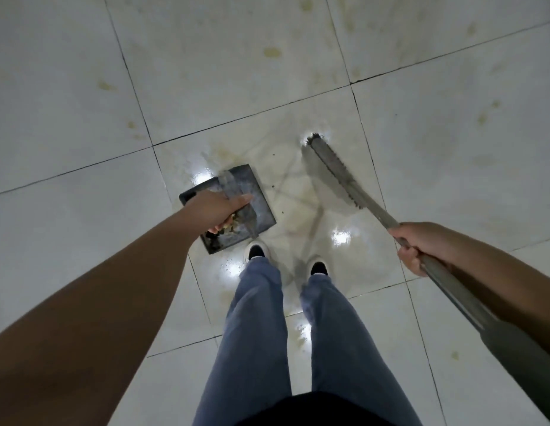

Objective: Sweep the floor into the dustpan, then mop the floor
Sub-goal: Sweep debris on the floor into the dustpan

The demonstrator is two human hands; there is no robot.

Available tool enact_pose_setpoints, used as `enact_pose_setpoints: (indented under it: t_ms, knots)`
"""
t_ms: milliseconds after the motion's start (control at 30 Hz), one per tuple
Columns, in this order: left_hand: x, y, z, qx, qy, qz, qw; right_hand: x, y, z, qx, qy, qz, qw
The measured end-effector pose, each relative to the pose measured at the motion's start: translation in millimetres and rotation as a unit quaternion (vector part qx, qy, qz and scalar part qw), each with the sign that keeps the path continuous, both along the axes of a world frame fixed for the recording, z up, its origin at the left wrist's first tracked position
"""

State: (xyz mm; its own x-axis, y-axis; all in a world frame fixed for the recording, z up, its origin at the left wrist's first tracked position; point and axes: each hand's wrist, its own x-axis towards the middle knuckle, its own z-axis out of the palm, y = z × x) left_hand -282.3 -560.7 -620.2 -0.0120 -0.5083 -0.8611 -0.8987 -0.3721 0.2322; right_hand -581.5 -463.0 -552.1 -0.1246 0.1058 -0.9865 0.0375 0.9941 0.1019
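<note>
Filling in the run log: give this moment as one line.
phase: sweeping | left hand: grips dustpan handle | right hand: grips broom handle | debris in pan | floor stained

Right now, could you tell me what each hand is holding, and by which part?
Left hand grips the dustpan by its handle; right hand grips the broom partway along its shaft.

You see a floor [83, 87] of pale grey-white glossy tiles, ruled by thin dark grout lines into a grid. Yellowish-brown stains blotch the tiles. The dustpan [255, 195] is dark grey to black, with brownish debris [229, 229] inside. The broom [332, 170] reads dull grey throughout. Your jeans [255, 333] are faded blue; your shoes [257, 249] are white with black openings.
</note>
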Motion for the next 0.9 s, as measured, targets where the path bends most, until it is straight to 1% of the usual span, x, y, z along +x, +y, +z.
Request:
enact_pose_setpoints:
  t_ms: [167, 233, 333, 400, 467, 533, 600, 667, 800, 833, 900]
  knots:
    - [12.5, 42.6, 20.1, -0.003, 0.018, 0.092, 0.996, -23.9, -8.6, -13.9, -0.053, 0.011, 0.065, 0.996]
    - [16.6, 62.7, 21.5, 0.01, 0.027, 0.144, 0.989, -29.3, -8.3, -22.0, -0.046, 0.026, 0.09, 0.995]
    - [20.8, 92.1, 13.6, 0.024, 0.035, 0.249, 0.967, -23.0, -14.3, -31.9, -0.023, 0.047, 0.13, 0.99]
    - [21.8, 110.5, 2.8, 0.026, 0.053, 0.307, 0.95, -15.2, -16.8, -43.6, -0.036, 0.064, 0.163, 0.984]
    - [20.3, 128.5, -11.6, 0.028, 0.064, 0.32, 0.945, -7.1, -17.0, -59.6, -0.06, 0.078, 0.187, 0.977]
    - [19.0, 147.3, -27.0, 0.021, 0.055, 0.349, 0.935, 2.2, -13.7, -79.1, -0.081, 0.076, 0.219, 0.969]
    - [18.6, 162.9, -39.1, 0.013, 0.047, 0.376, 0.925, 13.0, -8.7, -95.2, -0.1, 0.069, 0.261, 0.958]
    - [19.8, 174.3, -44.2, 0.004, 0.048, 0.379, 0.924, 24.3, 2.4, -105.0, -0.101, 0.052, 0.303, 0.946]
    - [23.5, 187.6, -41.1, -0.002, 0.055, 0.374, 0.926, 33.9, 48.6, -101.3, -0.077, 0.027, 0.42, 0.904]
    - [24.0, 190.1, -39.8, -0.005, 0.057, 0.375, 0.925, 32.7, 60.6, -95.1, -0.076, 0.019, 0.432, 0.898]
    - [24.0, 192.2, -36.1, -0.007, 0.059, 0.367, 0.928, 25.2, 77.3, -81.6, -0.083, 0.005, 0.43, 0.899]
